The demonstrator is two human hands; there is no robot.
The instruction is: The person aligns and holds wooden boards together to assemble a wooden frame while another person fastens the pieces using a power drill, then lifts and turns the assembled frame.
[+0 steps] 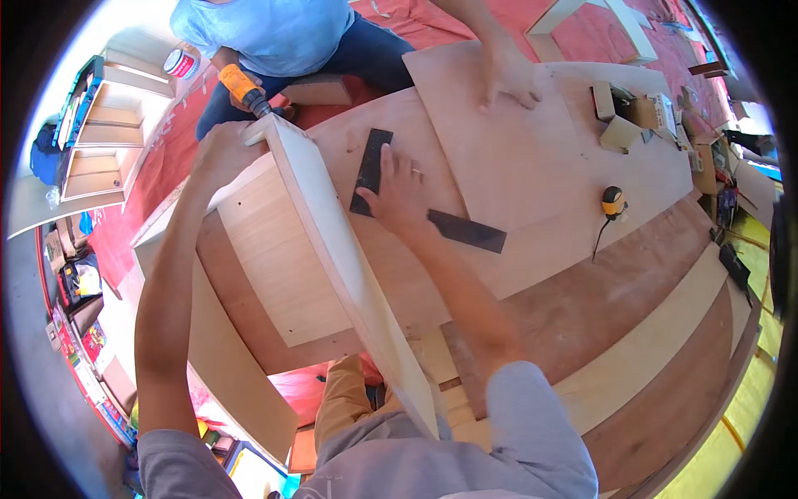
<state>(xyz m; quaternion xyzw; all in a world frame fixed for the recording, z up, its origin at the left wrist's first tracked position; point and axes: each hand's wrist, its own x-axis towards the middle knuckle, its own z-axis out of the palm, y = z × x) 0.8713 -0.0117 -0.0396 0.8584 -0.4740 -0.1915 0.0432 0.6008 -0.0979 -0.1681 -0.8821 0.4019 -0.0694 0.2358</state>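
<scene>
Grey sleeve nearest; left hand grips wooden frame; right hand spread over black strip; drill crowds frame's far corner.

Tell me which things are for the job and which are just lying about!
Probably for the job:
wooden frame, touched by the left hand
black carpenter's square, partly under the right hand
yellow drill, with the person opposite

Probably just lying about:
labelled tin
tape measure, perhaps
small cardboard boxes

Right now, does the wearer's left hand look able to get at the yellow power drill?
Probably not freely: the yellow power drill appears close to the left hand, but the co-worker seems to be holding it, and the left hand is at the wooden frame's upper corner.
</scene>
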